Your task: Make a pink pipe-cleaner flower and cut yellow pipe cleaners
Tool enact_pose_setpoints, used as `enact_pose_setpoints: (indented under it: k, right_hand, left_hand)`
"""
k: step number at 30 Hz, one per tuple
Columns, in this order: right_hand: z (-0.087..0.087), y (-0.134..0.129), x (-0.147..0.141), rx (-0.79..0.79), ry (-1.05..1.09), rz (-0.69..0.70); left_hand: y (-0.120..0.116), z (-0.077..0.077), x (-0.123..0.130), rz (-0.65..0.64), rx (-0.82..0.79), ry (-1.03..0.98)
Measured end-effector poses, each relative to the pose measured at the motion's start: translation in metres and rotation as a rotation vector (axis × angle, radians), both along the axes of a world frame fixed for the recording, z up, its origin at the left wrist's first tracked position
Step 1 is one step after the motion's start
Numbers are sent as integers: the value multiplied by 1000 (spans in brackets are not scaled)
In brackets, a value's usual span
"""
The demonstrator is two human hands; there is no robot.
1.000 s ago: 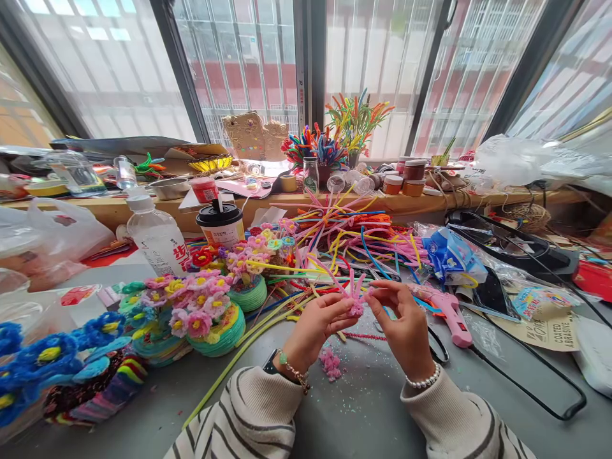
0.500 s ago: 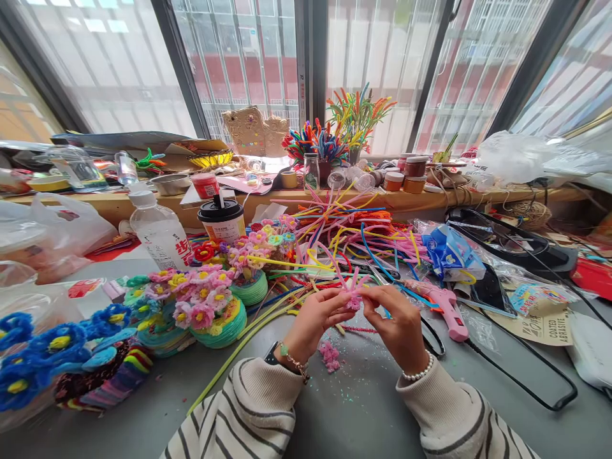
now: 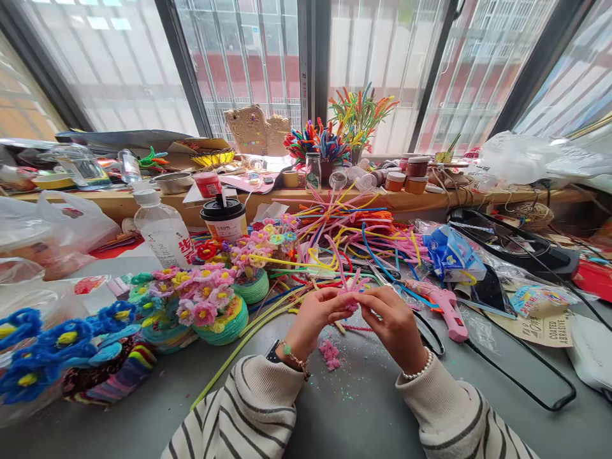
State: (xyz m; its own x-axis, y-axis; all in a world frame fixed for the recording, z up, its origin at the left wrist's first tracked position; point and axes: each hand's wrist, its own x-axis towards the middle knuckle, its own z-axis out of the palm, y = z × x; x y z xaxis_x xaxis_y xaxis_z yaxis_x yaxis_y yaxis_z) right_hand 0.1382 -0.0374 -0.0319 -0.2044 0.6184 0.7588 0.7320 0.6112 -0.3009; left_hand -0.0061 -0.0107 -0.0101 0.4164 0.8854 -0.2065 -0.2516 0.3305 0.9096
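Note:
Between both hands, just above the grey table, is a pink pipe-cleaner piece (image 3: 352, 284) with several stems fanning upward and a fuzzy lower end. My left hand (image 3: 317, 322) pinches it from the left, thumb and fingers pressed together. From the right, my right hand (image 3: 391, 322) closes thumb and forefinger on the same piece. The fingers partly hide its lower end. Below, on the tabletop, lies a small pink fuzzy cluster (image 3: 329, 354) amid scattered glitter.
Pipe-cleaner flower pots (image 3: 210, 312) and blue flowers (image 3: 62, 341) stand at left, near a water bottle (image 3: 162, 229) and lidded cup (image 3: 223, 220). Loose pipe cleaners (image 3: 335, 223) heap behind. At right are a pink glue gun (image 3: 447, 309) with its cord and a blue packet (image 3: 454, 252).
My right hand's fingers have moved slightly left, closer to my left fingertips on the pink piece. The view has shifted a little; the table items stay put.

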Motion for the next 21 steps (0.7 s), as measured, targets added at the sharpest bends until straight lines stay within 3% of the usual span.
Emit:
enact_pose_setpoints:
  k: [7, 21]
  right_hand:
    - [-3, -1, 0, -55, 120, 34]
    - [-2, -1, 5, 135, -121, -65]
  left_hand:
    - [0, 3, -2, 21, -17, -53]
    - [0, -1, -2, -5, -2, -61]
